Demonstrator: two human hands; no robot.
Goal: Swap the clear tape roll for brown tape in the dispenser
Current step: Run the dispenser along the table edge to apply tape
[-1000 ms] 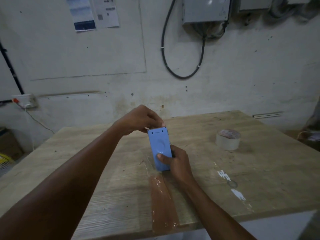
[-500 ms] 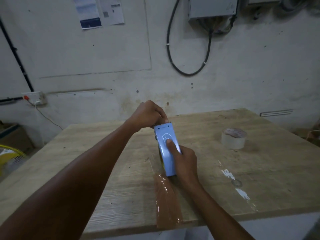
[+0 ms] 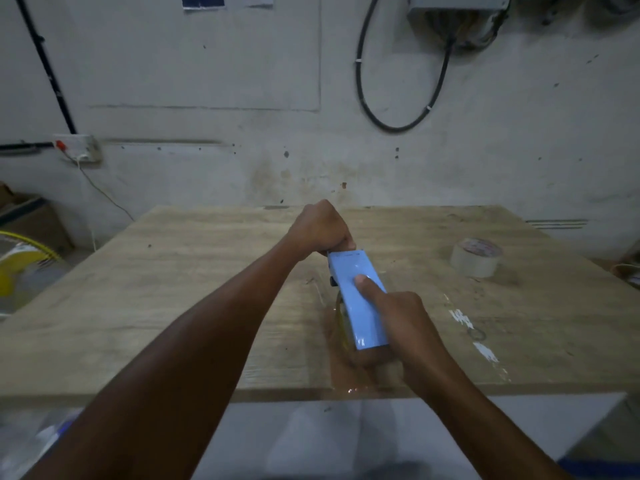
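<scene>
Bare plaster wall fills the upper half of the frame, and below it my wooden table [image 3: 173,289] runs down to its near edge across the lower middle. At centre frame I have the blue dispenser [image 3: 356,299] between both hands. My left hand [image 3: 320,230] is closed in a fist over its far end, just above centre; what the fingers pinch there is hidden under my knuckles. My right hand [image 3: 405,323] wraps the near end from the right, thumb laid flat on the blue top face. Under and below the dispenser, a strip of brown tape [image 3: 349,375] lies stuck along the table toward the near edge, so I judge the brown roll is already loaded, though the roll itself is hidden by the casing. The clear tape roll [image 3: 476,257] stands alone at the right of the frame, well apart.

Risks as I judge them: the strip may tear crooked if I twist instead of pulling against the blade, my left fingers sit close to that cutting end, and a jerk could lift the stuck tape and let it fold onto itself.
</scene>
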